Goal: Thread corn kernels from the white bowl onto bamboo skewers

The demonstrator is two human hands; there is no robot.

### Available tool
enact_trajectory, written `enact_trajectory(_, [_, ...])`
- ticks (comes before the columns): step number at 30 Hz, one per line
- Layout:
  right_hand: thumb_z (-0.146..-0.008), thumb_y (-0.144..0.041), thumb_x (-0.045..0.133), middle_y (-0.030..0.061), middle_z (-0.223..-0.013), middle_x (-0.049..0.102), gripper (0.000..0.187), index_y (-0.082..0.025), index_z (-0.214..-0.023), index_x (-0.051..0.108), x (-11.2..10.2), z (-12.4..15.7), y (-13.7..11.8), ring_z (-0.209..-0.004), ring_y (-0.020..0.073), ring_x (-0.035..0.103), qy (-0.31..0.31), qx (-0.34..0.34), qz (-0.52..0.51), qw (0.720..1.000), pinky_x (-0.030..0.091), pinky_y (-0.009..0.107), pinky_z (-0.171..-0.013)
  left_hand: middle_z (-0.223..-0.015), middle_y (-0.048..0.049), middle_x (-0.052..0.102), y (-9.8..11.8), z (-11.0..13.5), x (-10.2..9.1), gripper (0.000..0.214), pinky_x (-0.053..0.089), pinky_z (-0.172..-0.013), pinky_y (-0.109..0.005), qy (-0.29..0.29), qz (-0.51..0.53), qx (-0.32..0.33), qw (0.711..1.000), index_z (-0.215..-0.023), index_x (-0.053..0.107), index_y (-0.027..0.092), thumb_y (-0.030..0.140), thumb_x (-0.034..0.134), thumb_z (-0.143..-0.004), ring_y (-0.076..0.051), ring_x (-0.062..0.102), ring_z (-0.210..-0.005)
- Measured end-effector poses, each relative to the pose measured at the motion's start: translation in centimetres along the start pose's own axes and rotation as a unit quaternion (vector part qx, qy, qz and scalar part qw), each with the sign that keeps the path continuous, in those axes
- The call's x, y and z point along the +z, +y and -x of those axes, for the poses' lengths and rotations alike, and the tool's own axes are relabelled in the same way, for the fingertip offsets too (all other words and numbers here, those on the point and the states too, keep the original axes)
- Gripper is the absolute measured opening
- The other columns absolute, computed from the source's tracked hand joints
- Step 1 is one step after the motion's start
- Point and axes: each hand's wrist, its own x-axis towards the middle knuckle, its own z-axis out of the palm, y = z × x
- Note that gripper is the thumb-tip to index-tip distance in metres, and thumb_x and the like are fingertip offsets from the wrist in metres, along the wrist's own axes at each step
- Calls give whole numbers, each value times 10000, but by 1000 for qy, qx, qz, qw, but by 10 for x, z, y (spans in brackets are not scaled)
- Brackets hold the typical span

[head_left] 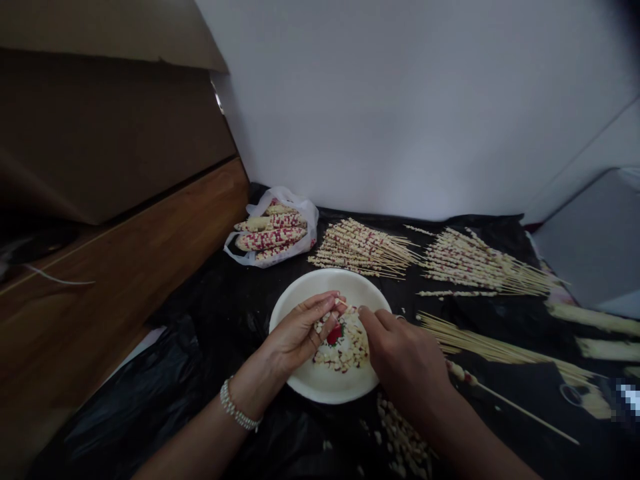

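Note:
Over a white bowl (pixel 330 395) with loose corn kernels (pixel 350 353) and a red-and-green pattern inside, my two hands are close together. My left hand (pixel 305 330) is closed, palm turned up, with several kernels in its curled fingers and its thumb and fingertip pinching at the front. My right hand (pixel 403 343) is closed around a wooden skewer (pixel 525 412). Its tip end points toward my left fingertips, and kernels threaded on it show on both sides of the hand. The middle of the skewer is hidden by my fingers.
Behind the bowl, a white plastic bag (pixel 307 220) holds corn cobs (pixel 270 239). Two piles of kernel-threaded skewers (pixel 360 243) lie by the wall. Bare skewers (pixel 480 343), stripped cobs (pixel 595 319) and more kernels (pixel 400 433) lie on black plastic. A cardboard box (pixel 110 133) stands left.

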Motion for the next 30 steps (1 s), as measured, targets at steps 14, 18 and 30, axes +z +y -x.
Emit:
enact_trajectory(14, [-773, -65, 465, 4, -645, 588, 209, -170, -873, 615, 2, 1, -1, -475, 124, 512, 5, 0, -3, 1000, 193, 290, -470, -874, -30, 717, 1, 2, 5, 134, 512, -715, -156, 26, 29, 11, 999, -871, 697, 142, 61, 649, -776, -85, 653, -786])
enact_trajectory(18, [-771, -67, 462, 8, -646, 588, 208, -171, -865, 615, 3, 1, 0, -485, 132, 521, 10, 0, -6, 1000, 196, 291, -473, -915, -36, 724, 0, 2, 5, 142, 515, -734, -162, 17, 18, 12, 1000, -891, 703, 148, 74, 654, -780, -90, 651, -816])
enact_trajectory(30, [-756, -62, 505, 1, -646, 590, 216, -170, -894, 632, 1, 2, -3, -485, 148, 544, 1, 4, 2, 1000, 202, 295, -461, -913, -18, 725, 0, -1, -2, 191, 499, -741, -142, 27, 25, 6, 999, -878, 703, 161, 31, 679, -740, -77, 652, -824])
